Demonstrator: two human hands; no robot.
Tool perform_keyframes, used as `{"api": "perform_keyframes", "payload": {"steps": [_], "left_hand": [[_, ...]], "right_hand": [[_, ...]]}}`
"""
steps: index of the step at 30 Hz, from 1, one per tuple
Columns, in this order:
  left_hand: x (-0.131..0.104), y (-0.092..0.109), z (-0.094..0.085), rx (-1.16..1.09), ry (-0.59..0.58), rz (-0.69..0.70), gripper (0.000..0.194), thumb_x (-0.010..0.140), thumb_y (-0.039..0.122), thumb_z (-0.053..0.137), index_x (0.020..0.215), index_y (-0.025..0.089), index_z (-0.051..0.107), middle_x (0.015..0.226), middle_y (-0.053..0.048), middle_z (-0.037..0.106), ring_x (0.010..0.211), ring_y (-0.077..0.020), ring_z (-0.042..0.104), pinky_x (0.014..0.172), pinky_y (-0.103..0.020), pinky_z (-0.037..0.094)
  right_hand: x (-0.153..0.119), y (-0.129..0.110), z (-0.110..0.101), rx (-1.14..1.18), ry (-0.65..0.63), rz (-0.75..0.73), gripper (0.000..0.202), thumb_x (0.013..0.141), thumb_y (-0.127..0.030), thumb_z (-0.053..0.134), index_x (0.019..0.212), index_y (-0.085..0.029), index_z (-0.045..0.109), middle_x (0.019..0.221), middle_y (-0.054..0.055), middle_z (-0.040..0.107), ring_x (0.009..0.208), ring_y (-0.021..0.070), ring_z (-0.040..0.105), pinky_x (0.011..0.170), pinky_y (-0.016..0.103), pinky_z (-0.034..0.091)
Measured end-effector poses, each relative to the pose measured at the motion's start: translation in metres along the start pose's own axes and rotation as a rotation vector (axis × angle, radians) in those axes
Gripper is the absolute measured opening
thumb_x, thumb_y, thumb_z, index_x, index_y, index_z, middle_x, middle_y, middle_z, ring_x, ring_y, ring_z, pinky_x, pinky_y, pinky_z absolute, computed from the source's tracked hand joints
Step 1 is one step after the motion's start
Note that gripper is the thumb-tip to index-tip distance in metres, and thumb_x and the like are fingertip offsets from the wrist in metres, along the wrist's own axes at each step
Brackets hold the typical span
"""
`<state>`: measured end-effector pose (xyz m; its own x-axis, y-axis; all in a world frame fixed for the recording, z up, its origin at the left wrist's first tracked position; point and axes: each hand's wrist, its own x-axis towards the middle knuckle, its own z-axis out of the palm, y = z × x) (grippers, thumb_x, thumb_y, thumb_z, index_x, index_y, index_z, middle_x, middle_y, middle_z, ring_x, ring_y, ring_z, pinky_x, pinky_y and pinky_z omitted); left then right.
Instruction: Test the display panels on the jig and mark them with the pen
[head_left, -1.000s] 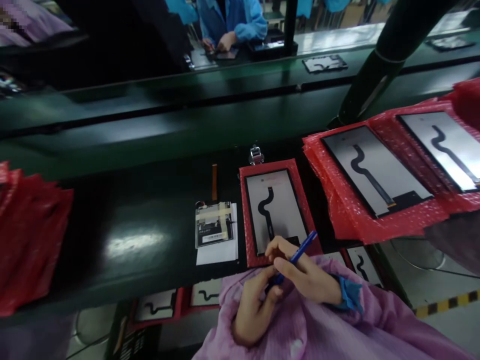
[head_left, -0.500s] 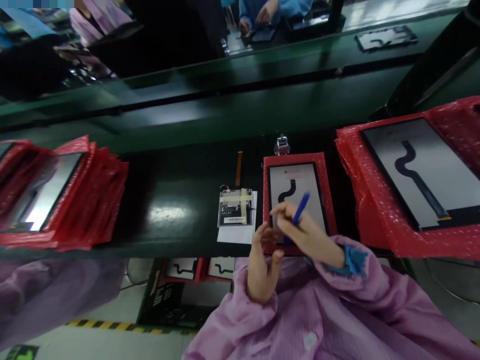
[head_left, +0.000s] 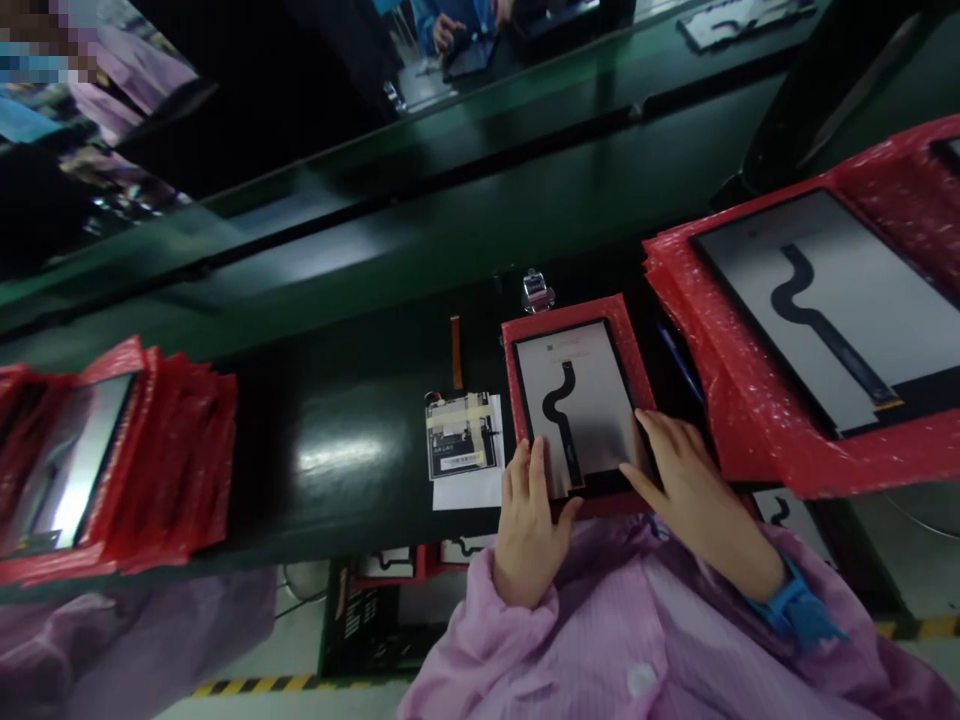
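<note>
An LCD screen panel [head_left: 600, 405] with a black curved flex cable [head_left: 559, 410] lies face down or back up, I cannot tell which, on a red bubble-wrap sheet [head_left: 634, 345] in front of me. My left hand [head_left: 529, 530] rests at its lower left edge, fingers stretched out. Across from it, my right hand [head_left: 694, 500] touches the lower right edge with fingers spread. Neither hand is closed round the panel. A blue pen [head_left: 681, 362] lies on the bench right of the panel.
Left of the panel, a small circuit board [head_left: 461, 435] with an orange ribbon sits on white paper [head_left: 469, 490]. Stacks of red bubble wrap with panels stand at the left [head_left: 172, 450] and right [head_left: 757, 420]. A metal clip-like part [head_left: 537, 292] is behind the panel. Someone's hand [head_left: 448, 33] works opposite.
My right hand has let go of the blue pen, which now lies right of the panel. Both hands have moved apart to the panel's sides. The view has tilted.
</note>
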<state>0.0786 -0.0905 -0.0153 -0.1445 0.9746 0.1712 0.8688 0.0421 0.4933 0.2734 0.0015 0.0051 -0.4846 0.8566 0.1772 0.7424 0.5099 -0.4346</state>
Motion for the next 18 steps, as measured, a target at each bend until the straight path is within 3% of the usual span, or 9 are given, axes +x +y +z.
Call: {"api": "perform_keyframes", "payload": {"steps": [5, 8, 11, 13, 15, 18], "left_hand": [[-0.001, 0.003, 0.002, 0.061, -0.009, -0.02, 0.08, 0.097, 0.024, 0.057, 0.162, 0.025, 0.011, 0.149, -0.022, 0.046, 0.141, -0.0368, 0.046, 0.107, -0.058, 0.049], [-0.004, 0.003, 0.0, 0.056, -0.033, -0.027, 0.078, 0.097, 0.016, 0.053, 0.162, 0.025, 0.009, 0.151, -0.021, 0.046, 0.144, -0.0352, 0.042, 0.11, -0.056, 0.047], [0.005, -0.008, -0.019, -0.028, -0.121, 0.003, 0.071, 0.099, 0.026, 0.055, 0.16, 0.027, 0.019, 0.153, -0.017, 0.046, 0.144, -0.0319, 0.044, 0.112, -0.052, 0.047], [0.023, -0.022, -0.039, -0.061, -0.154, 0.014, 0.058, 0.098, 0.039, 0.057, 0.151, 0.026, 0.036, 0.149, -0.015, 0.051, 0.14, -0.0304, 0.049, 0.112, -0.05, 0.048], [0.053, -0.039, -0.06, -0.023, -0.08, -0.035, 0.044, 0.1, 0.041, 0.054, 0.139, 0.021, 0.051, 0.139, -0.015, 0.06, 0.133, -0.0297, 0.055, 0.111, -0.05, 0.048], [0.106, -0.067, -0.078, 0.1, 0.086, -0.232, 0.032, 0.1, 0.037, 0.051, 0.122, 0.015, 0.059, 0.125, -0.017, 0.064, 0.119, -0.0314, 0.06, 0.102, -0.051, 0.051]], "right_hand": [[-0.01, 0.013, -0.003, 0.079, -0.119, -0.063, 0.07, 0.103, -0.051, 0.043, 0.157, -0.012, 0.022, 0.148, 0.018, 0.048, 0.138, 0.0305, 0.045, 0.109, 0.048, 0.051], [0.006, 0.01, -0.012, 0.011, -0.148, -0.1, 0.069, 0.102, -0.052, 0.044, 0.152, -0.007, 0.034, 0.141, 0.02, 0.053, 0.131, 0.0335, 0.049, 0.107, 0.05, 0.051], [0.04, -0.003, -0.015, -0.108, -0.099, -0.159, 0.065, 0.1, -0.047, 0.049, 0.147, -0.002, 0.044, 0.142, 0.024, 0.051, 0.132, 0.0382, 0.047, 0.109, 0.053, 0.049], [0.068, -0.013, -0.01, -0.139, -0.094, -0.216, 0.065, 0.099, -0.042, 0.053, 0.148, 0.0, 0.044, 0.147, 0.025, 0.048, 0.137, 0.0388, 0.044, 0.113, 0.052, 0.045], [0.093, -0.02, 0.001, -0.143, -0.135, -0.253, 0.069, 0.097, -0.041, 0.059, 0.149, 0.002, 0.043, 0.15, 0.026, 0.046, 0.142, 0.0383, 0.041, 0.117, 0.05, 0.041], [0.115, -0.022, 0.018, -0.157, -0.201, -0.258, 0.08, 0.092, -0.046, 0.067, 0.149, 0.003, 0.042, 0.152, 0.027, 0.044, 0.145, 0.0399, 0.038, 0.118, 0.052, 0.039]]}}
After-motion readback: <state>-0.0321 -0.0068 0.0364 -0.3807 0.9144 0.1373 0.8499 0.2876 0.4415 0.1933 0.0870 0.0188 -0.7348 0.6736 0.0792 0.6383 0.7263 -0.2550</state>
